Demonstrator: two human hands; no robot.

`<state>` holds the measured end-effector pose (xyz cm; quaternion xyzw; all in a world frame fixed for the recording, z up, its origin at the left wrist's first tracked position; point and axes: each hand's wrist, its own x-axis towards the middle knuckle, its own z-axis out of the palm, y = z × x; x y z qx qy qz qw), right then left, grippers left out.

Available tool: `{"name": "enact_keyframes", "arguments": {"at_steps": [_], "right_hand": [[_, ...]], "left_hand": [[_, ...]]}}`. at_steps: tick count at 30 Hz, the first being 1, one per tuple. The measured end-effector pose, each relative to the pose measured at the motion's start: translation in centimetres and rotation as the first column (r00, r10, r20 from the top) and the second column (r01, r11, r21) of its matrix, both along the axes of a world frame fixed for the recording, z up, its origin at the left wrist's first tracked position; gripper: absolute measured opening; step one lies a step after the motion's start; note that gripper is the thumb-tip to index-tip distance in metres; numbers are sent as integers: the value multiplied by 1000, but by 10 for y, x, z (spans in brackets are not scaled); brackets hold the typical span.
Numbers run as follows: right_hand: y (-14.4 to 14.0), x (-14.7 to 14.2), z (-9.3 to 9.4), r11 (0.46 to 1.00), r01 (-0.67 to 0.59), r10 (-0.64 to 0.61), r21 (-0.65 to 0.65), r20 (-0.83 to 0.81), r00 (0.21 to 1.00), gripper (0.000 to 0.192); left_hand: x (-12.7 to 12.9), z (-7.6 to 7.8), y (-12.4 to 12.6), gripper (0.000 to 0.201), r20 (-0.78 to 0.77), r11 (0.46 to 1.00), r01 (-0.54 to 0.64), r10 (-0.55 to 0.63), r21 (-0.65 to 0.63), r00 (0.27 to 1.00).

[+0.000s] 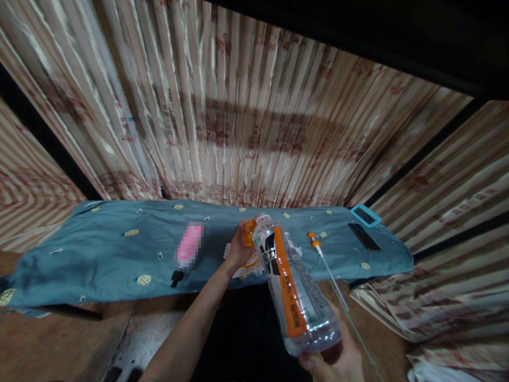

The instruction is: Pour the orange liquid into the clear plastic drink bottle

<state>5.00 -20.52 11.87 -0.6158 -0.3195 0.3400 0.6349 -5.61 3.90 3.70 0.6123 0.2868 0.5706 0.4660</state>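
I see a long counter point(99, 254) draped in a blue-grey cloth point(119, 265) with small yellow spots. Taking the black phone point(363, 236) as my landmark: a blue-rimmed device point(365, 215) lies just behind it, a thin orange-tipped rod point(326, 265) to its left, and a pink object point(189, 246), blurred, much farther left.

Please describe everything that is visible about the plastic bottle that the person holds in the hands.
The plastic bottle is clear, looks empty, and has an orange, black and white label with printed text. It is tilted, base toward the camera, neck pointing away over the blue-green cloth. The right hand cups its base from below. The left hand is at the neck, its fingers on the orange cap; whether the cap is on or off cannot be told.
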Motion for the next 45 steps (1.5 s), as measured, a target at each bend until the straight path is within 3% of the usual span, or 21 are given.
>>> {"name": "enact_keyframes", "arguments": {"at_steps": [8, 23, 36, 45], "right_hand": [[-1, 2, -6, 1000, 22, -22, 6, 13, 1000, 84], [1, -1, -1, 999, 31, -30, 16, -99, 995, 86], [1, -2, 1, 1000, 27, -27, -17, -26, 999, 86], [0, 1, -5, 999, 31, -32, -23, -36, 999, 89]], "left_hand": [[-2, 1, 0, 64, 18, 1000, 12, -12, 3, 1000], [-2, 4, -2, 62, -11, 1000, 6, -5, 25, 1000], [-4, 7, -2, 66, -23, 1000, 18, -19, -7, 1000], [-7, 11, -4, 57, -43, 1000, 24, -24, -3, 999]]}}
